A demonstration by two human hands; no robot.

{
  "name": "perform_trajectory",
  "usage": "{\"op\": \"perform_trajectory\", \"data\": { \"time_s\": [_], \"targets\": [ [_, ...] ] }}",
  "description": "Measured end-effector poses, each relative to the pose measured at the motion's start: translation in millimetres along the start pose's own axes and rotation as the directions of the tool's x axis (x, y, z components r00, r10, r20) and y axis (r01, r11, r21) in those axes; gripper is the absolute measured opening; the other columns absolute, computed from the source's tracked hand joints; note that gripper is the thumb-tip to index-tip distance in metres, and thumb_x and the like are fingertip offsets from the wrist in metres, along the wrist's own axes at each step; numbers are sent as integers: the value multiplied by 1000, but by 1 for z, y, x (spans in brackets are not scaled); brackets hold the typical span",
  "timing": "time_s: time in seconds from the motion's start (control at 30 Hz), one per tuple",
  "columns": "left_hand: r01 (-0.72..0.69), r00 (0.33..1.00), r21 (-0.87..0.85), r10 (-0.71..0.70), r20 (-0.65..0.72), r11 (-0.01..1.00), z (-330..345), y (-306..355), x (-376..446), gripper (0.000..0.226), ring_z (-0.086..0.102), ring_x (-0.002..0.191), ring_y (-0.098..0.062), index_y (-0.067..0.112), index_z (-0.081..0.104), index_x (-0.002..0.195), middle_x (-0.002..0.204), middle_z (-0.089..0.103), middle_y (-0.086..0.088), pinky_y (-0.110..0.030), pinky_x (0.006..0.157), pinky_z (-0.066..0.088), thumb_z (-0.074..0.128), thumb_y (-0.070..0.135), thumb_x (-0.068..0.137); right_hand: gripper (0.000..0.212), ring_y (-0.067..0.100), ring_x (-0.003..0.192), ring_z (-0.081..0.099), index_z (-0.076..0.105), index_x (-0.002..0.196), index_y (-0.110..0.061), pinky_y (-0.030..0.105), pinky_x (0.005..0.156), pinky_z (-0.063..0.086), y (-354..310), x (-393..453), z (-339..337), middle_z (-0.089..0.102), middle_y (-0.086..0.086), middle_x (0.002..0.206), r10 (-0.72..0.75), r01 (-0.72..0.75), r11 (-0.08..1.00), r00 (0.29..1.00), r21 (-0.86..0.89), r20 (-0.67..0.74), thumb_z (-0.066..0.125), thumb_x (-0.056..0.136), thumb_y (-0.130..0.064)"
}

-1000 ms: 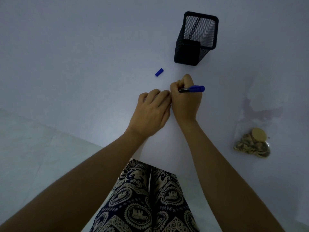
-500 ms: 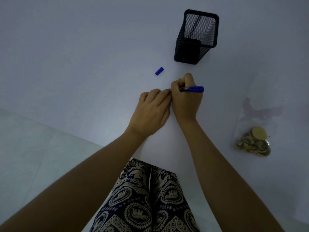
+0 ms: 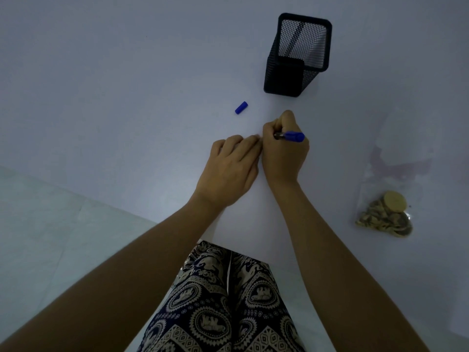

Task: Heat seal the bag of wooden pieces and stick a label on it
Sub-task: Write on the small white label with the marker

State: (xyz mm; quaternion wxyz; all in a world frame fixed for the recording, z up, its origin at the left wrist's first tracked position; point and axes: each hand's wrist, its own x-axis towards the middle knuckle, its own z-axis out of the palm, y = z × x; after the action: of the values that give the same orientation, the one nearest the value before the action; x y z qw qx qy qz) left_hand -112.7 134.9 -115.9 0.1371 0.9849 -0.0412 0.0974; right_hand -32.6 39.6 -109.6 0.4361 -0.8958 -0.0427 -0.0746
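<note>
A clear plastic bag (image 3: 396, 174) lies on the white table at the right, with wooden discs (image 3: 385, 214) heaped in its lower end. My right hand (image 3: 284, 153) is closed around a blue marker (image 3: 291, 136), its tip pointing left and down at the table. My left hand (image 3: 231, 168) rests beside it with fingers curled, pressing down on something small that stays hidden under the fingers. The marker's blue cap (image 3: 241, 107) lies loose on the table, up and left of both hands.
A black mesh pen holder (image 3: 297, 54) stands behind my hands with one dark pen inside. The table's front edge (image 3: 127, 212) runs diagonally at the left, with pale floor below. My patterned trousers show at the bottom.
Both hands stay in almost the same place; the marker shifts only slightly in my right hand. The bag, cap and holder have not moved.
</note>
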Motion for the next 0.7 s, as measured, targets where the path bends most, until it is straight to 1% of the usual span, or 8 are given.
{"op": "perform_trajectory", "data": {
  "time_s": [0.13,0.2,0.3,0.37,0.43,0.57,0.6,0.7],
  "targets": [
    [-3,1000,-1,3,-3,1000,0,0,0,36,52,109,-23,12,60,125,126,62,-5,-35,88,38,51,24,93,23,29,48,49,40,67,-15,39,45,43,-1,0,0,51,12,56,-22,21,999,1000,-40,-8,49,83,-2],
    [-1,1000,-1,1,-4,1000,0,0,0,37,52,109,-23,11,59,126,127,61,-5,-36,88,38,52,24,92,25,26,47,47,39,66,-14,34,45,41,0,0,0,49,9,55,-14,14,1000,1000,-22,-9,51,83,0],
    [-6,1000,2,6,-3,1000,0,0,0,38,52,109,-23,11,58,128,127,61,-5,-36,88,39,51,24,93,33,5,45,41,36,64,-20,20,46,36,3,4,-3,41,-9,53,48,-50,995,999,92,19,54,85,-1],
    [-4,1000,1,4,-3,1000,0,0,0,38,51,109,-23,11,57,128,127,61,-5,-36,87,39,51,24,93,38,3,45,43,35,64,-25,14,47,36,3,5,-3,39,-16,54,55,-62,989,997,136,54,56,85,0],
    [-4,1000,2,4,-4,1000,1,0,0,38,50,108,-22,11,58,127,127,61,-5,-36,87,39,51,24,93,38,2,46,46,36,65,-24,12,47,36,1,5,-4,39,-17,53,37,-49,986,996,157,79,57,84,1],
    [-7,1000,0,7,6,1000,1,0,0,37,48,109,-21,10,58,127,127,61,-6,-36,87,39,50,23,93,46,1,46,47,32,64,-32,11,46,35,1,5,-4,38,-17,53,27,-42,985,996,170,86,57,85,0],
    [-6,1000,0,6,11,1000,2,0,0,37,48,109,-21,10,58,127,127,61,-6,-35,87,38,50,22,93,45,1,46,47,32,64,-32,10,46,35,0,4,-4,38,-17,53,23,-37,985,996,169,86,57,84,-1],
    [-3,1000,-10,3,15,1000,2,-1,1,37,45,109,-21,10,59,126,126,61,-6,-35,88,37,50,20,92,35,2,45,45,37,64,-21,10,46,34,1,4,-4,38,-17,53,22,-38,982,996,184,89,58,84,-1]
  ]
}}
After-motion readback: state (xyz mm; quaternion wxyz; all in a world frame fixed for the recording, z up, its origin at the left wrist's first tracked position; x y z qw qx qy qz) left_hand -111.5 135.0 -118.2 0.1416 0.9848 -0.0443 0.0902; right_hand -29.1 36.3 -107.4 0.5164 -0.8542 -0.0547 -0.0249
